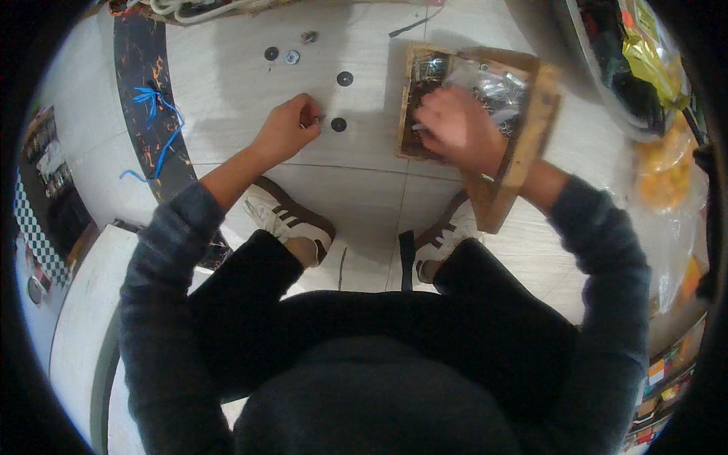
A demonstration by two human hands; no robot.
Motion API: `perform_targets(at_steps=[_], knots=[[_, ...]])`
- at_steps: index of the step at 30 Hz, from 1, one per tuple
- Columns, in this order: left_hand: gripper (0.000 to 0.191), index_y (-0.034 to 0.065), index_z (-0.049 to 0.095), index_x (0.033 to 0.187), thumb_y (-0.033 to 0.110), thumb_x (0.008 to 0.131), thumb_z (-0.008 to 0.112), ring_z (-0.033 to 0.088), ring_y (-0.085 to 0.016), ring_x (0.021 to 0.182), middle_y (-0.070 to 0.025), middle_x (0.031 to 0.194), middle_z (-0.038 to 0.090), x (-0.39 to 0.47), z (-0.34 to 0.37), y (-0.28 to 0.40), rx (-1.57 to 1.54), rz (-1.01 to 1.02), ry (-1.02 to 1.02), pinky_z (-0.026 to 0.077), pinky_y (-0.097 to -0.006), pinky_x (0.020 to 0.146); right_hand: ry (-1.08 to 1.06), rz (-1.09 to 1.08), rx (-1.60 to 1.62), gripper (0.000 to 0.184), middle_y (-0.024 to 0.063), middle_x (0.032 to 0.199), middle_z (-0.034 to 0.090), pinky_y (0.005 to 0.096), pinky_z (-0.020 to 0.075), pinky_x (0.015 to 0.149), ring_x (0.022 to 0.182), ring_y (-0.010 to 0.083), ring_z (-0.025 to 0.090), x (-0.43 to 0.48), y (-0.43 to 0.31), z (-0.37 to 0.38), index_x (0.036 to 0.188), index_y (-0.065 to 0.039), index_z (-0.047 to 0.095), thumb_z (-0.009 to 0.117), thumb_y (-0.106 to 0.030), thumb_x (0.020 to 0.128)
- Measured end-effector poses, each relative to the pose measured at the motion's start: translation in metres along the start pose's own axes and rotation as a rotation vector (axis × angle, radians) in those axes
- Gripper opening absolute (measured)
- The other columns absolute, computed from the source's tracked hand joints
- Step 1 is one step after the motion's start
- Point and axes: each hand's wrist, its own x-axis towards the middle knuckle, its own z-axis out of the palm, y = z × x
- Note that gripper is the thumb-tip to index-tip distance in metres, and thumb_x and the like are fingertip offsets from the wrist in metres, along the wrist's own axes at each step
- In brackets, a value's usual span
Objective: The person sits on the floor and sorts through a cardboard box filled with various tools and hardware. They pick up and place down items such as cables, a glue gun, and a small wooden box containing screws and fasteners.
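My left hand (289,126) is above the tiled floor, its fingertips closed on a small thing too little to name. Just right of it lies a black disc with a centre hole (339,124), and a similar black disc (344,78) lies farther off. Near the top are another dark disc (271,54), a silvery round metal part (292,57) and a small metal piece (309,37). My right hand (455,122), blurred, reaches into a wooden drawer (547,108) of small metal parts and clear plastic bags (495,88). A pale slender piece shows by its fingers; whether they grip it is unclear.
A dark patterned floor strip (139,62) with blue string (165,151) on it runs at the left. A thin dark strip (408,28) lies above the drawer. My shoes (293,219) stand below the hands. Plastic bags with orange contents (662,176) are at the right.
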Motion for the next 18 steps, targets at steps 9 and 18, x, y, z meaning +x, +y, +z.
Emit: perform_targets(at_steps=[9,18], knots=[[0.017,0.0034,0.055,0.098,0.007,0.083,0.064,0.061,-0.025,0.074,-0.0117,0.091,0.058,-0.001,0.001,0.017,0.127,0.226,0.137,0.050,-0.0346,0.066,-0.111,-0.101,0.045,0.028,0.0085,0.089,0.057,0.0360,0.0418,0.079,0.088,0.0250,0.056,0.003,0.000,-0.004,0.088,-0.006,0.059,0.071,-0.019,0.066],[0.014,0.0034,0.058,0.101,0.009,0.089,0.061,0.054,-0.012,0.069,-0.0050,0.081,0.059,-0.004,-0.002,0.043,-0.254,0.137,0.212,0.046,-0.0273,0.063,-0.175,-0.071,-0.132,0.029,0.0075,0.086,0.058,0.0352,0.0427,0.079,0.087,0.0245,0.057,0.001,0.001,0.006,0.086,-0.007,0.060,0.074,-0.021,0.064]])
